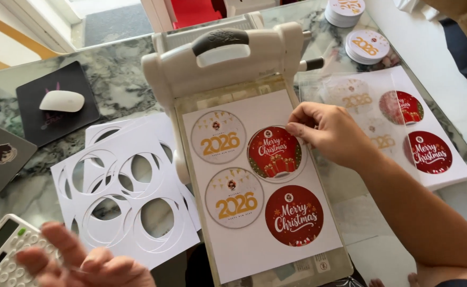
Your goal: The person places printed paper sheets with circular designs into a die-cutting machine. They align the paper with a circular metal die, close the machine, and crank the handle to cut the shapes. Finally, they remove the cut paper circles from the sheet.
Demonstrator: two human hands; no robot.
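Right hand (pixel 329 133): reaches in from the right edge, fingers curled, thumb and forefinger pinched at the upper right rim of a metal ring die (pixel 275 154) that circles the upper red printed disc; whether the fingertips grip the ring or only press on it cannot be told. The ring lies flat and, being round, has no long axis.

Printed sheet (pixel 254 255): a white rectangle bearing four round designs, two pale with gold figures on the left, two red on the right. Its long axis runs away from the viewer, the far short edge at the mouth of the machine. It rests on a clear cutting plate (pixel 318 266) of the same alignment.

Die-cutting machine (pixel 228 58): cream body with a grey-topped carrying handle, standing across the far end of the plate; a crank handle (pixel 312 64) projects to the right.

Left hand (pixel 84 263): blurred at the lower left, open with fingers spread, holding nothing, just above a white calculator (pixel 2 252).

Surroundings on the marbled glass bench (pixel 116 79): a stack of white cut-out sheets (pixel 127 196) with circular holes, left of the machine; further printed sheets (pixel 430 154) under a clear plate, right; two piles of cut round discs (pixel 366 47), far right; a white mouse (pixel 61 100) on a black pad, far left.
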